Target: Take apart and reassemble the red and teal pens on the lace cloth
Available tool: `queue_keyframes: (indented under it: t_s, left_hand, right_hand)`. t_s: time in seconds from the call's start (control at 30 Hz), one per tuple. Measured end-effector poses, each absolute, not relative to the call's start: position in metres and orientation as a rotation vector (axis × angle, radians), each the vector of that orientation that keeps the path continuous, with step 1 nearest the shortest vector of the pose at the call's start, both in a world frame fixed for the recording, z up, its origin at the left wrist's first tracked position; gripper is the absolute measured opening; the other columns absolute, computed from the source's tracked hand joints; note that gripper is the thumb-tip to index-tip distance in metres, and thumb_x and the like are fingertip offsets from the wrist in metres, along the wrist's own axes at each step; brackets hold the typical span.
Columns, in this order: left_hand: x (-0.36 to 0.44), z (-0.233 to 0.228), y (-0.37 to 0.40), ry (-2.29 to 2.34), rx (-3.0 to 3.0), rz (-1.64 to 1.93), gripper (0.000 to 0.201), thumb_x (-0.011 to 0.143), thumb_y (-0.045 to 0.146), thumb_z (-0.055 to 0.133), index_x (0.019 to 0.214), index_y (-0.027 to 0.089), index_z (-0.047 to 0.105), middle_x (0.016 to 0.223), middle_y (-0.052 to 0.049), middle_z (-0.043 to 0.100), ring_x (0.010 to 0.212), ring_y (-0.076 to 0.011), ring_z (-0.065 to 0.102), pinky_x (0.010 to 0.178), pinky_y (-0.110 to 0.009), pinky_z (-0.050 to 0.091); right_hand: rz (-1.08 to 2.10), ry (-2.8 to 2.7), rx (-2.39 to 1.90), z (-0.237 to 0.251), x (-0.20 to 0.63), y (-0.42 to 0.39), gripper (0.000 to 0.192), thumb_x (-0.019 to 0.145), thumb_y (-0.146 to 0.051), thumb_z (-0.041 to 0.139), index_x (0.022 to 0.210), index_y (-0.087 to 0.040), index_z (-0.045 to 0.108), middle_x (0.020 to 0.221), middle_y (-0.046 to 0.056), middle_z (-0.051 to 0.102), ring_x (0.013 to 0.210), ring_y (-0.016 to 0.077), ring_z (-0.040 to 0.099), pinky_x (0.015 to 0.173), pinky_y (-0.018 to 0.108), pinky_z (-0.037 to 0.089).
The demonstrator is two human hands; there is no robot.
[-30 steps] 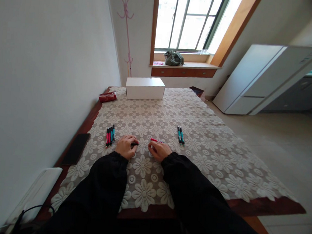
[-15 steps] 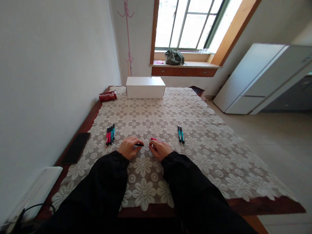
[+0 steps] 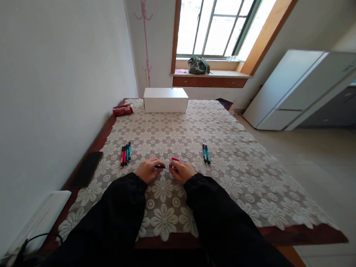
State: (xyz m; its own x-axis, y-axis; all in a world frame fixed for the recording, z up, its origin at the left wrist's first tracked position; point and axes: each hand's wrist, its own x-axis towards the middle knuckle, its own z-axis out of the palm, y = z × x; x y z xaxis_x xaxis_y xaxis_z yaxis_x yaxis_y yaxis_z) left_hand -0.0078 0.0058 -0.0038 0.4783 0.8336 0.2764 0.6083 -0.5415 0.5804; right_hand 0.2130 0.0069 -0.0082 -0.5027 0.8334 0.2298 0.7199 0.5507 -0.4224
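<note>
My left hand (image 3: 146, 170) pinches a black pen part (image 3: 159, 166) lying level, its tip pointing right. Facing it close by, my right hand (image 3: 183, 172) has thumb and fingers closed on a thin pale rod, mostly hidden by the fingers. A red pen part (image 3: 176, 159) shows just beyond the right fingers; whether they touch it I cannot tell. Left of my left hand lies a row of several red, black and teal pens (image 3: 126, 154). Two teal and black pens (image 3: 206, 154) lie side by side beyond my right hand.
A flowered lace cloth (image 3: 165, 221) covers the table. At its far end stand a white box (image 3: 165, 101) and a red packet (image 3: 122, 110). A black phone (image 3: 87, 169) lies by the left edge, near a white object (image 3: 49, 207) with cables against the wall.
The black part in my left hand has turned slightly, and its tip is a little nearer the right fingers. My right fingers have shifted slightly left. The lying pens are unmoved.
</note>
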Motion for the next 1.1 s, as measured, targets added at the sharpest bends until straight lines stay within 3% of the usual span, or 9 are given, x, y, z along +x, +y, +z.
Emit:
queue_keyframes:
  t_s: [0.77, 1.1]
  left_hand:
    - [-0.0057, 0.0019, 0.0032, 1.394, 2.319, 0.627, 0.028, 0.088, 0.045, 0.058, 0.099, 0.022, 0.07, 0.089, -0.003, 0.072, 0.077, -0.0161, 0.064, 0.072, -0.027, 0.048]
    - [-0.0055, 0.0042, 0.0014, 1.303, 2.338, 0.672, 0.021, 0.088, 0.038, 0.058, 0.098, 0.024, 0.07, 0.09, -0.002, 0.069, 0.076, -0.0145, 0.061, 0.072, -0.026, 0.048]
  right_hand:
    - [0.372, -2.363, -1.212, -0.0089, 0.2127, 0.0071, 0.01, 0.091, -0.028, 0.056, 0.094, -0.02, 0.062, 0.08, 0.001, 0.065, 0.075, 0.0135, 0.059, 0.067, 0.024, 0.038]
    - [0.373, -2.357, -1.214, -0.0122, 0.2137, 0.009, 0.011, 0.091, -0.028, 0.056, 0.095, -0.021, 0.062, 0.082, 0.001, 0.065, 0.076, 0.0137, 0.059, 0.068, 0.024, 0.038]
